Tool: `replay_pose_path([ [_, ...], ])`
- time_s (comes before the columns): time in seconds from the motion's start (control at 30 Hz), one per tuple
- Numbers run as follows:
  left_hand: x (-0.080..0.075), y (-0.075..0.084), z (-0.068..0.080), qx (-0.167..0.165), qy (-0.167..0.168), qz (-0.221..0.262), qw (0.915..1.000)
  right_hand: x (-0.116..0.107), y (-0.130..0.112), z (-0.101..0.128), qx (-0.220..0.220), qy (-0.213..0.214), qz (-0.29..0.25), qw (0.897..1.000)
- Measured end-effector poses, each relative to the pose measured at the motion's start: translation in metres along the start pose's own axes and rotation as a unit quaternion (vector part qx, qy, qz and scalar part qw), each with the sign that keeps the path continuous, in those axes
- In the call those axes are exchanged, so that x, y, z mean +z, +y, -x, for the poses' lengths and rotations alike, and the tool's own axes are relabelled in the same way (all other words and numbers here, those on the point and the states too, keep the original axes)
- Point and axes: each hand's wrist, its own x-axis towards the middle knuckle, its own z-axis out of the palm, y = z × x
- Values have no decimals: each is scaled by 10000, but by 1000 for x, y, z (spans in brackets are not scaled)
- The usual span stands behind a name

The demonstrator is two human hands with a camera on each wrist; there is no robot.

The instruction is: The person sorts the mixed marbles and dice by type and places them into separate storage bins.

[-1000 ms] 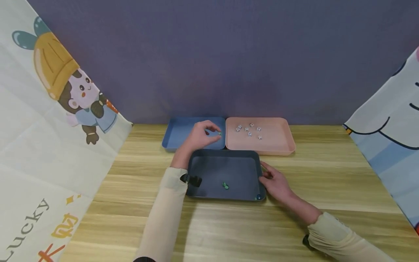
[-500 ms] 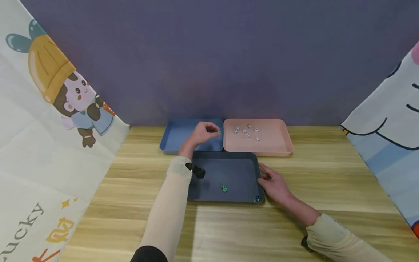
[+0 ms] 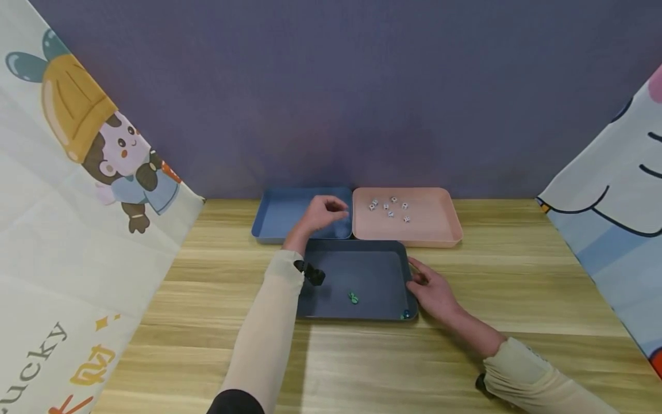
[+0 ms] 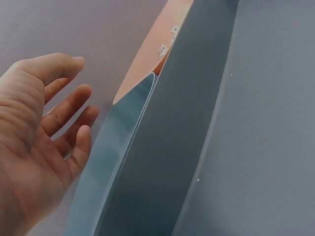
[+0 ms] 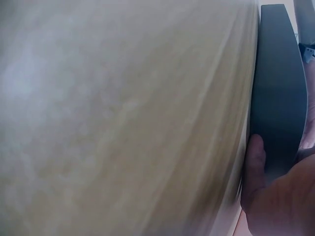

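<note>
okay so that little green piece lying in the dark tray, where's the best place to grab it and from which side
Probably best from straight above, pinching the green piece across its narrow middle with fingertips. It lies low and alone on the flat floor of the dark tray, away from the walls, so a sideways approach would meet the raised rim. Its exact shape is too small to tell.

Right hand [image 5: 275, 196] touches dark tray's [image 5: 278, 88] wall.

Dark grey tray [image 3: 331, 305], blue tray [image 3: 274, 221] at eleven o'clock, pink tray [image 3: 434, 230] at one, white dice [image 3: 389, 208], green bead [image 3: 353, 297].
</note>
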Motion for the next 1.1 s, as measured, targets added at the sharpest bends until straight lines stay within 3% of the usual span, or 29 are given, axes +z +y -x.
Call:
replay_pose_path([
  [0.2,2,0,1,135,-150,-184,9996,0,1,-1,-38,-22,-46,10000],
  [0.43,1,10,8,504,-678,-346,9958,0,0,0,12,-76,-70,9999],
  [0.7,-4,25,17,567,-1319,-313,9891,-1,-2,2,104,-71,-99,9999],
  [0.9,4,29,25,738,-2210,-428,9715,0,-3,3,78,-32,-128,9999],
  [1.1,17,32,34,717,-3094,-860,9443,0,-3,3,59,-18,-131,9999],
])
